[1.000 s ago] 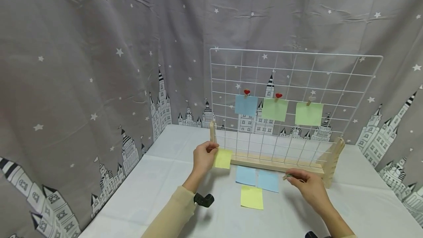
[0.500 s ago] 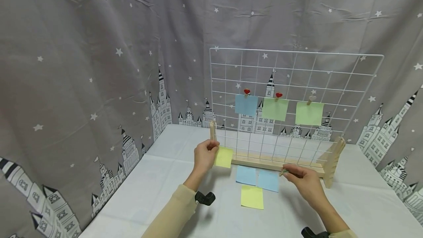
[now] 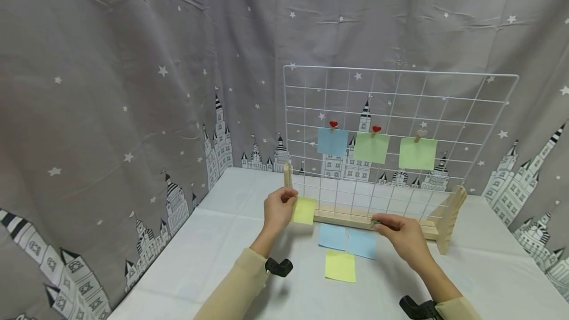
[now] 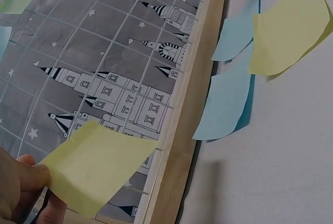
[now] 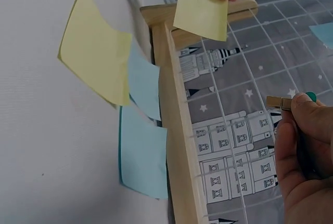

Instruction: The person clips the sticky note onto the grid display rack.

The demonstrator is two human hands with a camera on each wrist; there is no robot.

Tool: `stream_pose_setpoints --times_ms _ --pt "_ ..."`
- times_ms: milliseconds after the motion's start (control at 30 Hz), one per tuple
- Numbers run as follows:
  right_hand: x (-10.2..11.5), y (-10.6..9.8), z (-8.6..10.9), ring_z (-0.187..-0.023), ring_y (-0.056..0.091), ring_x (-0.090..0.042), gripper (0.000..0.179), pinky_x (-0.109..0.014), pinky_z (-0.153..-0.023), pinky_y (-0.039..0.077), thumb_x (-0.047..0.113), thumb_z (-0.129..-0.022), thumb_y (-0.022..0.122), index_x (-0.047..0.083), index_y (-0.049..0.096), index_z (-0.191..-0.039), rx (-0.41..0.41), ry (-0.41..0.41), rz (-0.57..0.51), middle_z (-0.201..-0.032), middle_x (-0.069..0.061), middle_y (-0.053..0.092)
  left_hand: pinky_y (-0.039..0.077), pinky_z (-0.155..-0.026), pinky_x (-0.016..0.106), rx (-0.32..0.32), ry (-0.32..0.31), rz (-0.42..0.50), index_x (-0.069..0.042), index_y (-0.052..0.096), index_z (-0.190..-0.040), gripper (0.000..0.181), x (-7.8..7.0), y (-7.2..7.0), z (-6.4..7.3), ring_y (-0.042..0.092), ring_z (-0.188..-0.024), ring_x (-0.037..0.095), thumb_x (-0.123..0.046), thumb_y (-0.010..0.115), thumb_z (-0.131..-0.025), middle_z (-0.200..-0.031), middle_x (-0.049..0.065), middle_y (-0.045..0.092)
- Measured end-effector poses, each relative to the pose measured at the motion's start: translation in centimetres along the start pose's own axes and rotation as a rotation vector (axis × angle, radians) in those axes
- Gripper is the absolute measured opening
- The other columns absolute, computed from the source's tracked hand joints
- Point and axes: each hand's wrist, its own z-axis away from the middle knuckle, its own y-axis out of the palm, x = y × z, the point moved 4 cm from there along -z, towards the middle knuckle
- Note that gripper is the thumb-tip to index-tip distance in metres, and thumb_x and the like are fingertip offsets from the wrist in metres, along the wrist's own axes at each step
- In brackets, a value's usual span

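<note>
A left hand [image 3: 278,210] pinches a yellow note [image 3: 304,211] at the lower left corner of the wire rack [image 3: 400,70] — the right hand [image 3: 403,237] grips a clothespin [image 5: 278,102] near the bottom edge. Clipping should go best with the note flat against the rack. The note looks square, gently curved; the clothespin, tan wood — green-ended.

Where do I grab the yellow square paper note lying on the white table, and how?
Probably pinch the yellow square paper note by its near edge, coming from the near side: that edge seems to curl off the white table, while two square blue paper notes crowd its far edge.
</note>
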Motion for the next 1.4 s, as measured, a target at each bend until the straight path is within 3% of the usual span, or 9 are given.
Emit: stream_pose_setpoints --times_ms 433,800,1400 --pt "1.9 0.9 -1.1 -0.104 0.072 -0.012 0.025 -0.025 -0.085 0.059 0.017 -0.097 0.072 0.010 0.076 -0.121 0.009 -0.011 -0.002 -0.117 -0.008 0.077 0.053 -0.076 0.033 -0.032 0.003 0.007 -0.015 0.077 -0.092 0.010 -0.7 0.1 -0.3 0.067 -0.082 0.016 -0.005 0.073 -0.091 -0.090 0.002 0.077" --pt "3.3 1.8 -1.9 -0.105 0.073 -0.018 0.025 -0.022 -0.081 0.057 0.020 -0.096 0.075 0.009 0.077 -0.118 -0.019 -0.031 -0.028 -0.115 -0.009 0.078 0.054 -0.082 0.034 -0.033 -0.044 0.054 -0.015 0.077 -0.095 0.010 -0.6 0.2 -0.5 0.068 -0.088 0.017 -0.006 0.073 -0.092 -0.096 0.002 0.078" --pt "4.5 2.5 -3.0 -0.111 0.072 -0.025 0.027 -0.030 -0.087 0.060 0.014 -0.097 0.072 0.008 0.075 -0.124 -0.008 -0.035 -0.055 -0.121 -0.011 0.076 0.052 -0.079 0.030 -0.044 -0.056 0.122 -0.014 0.077 -0.094 0.010 -1.2 0.5 -0.9 0.065 -0.088 0.017 -0.005 0.074 -0.091 -0.095 0.002 0.077"
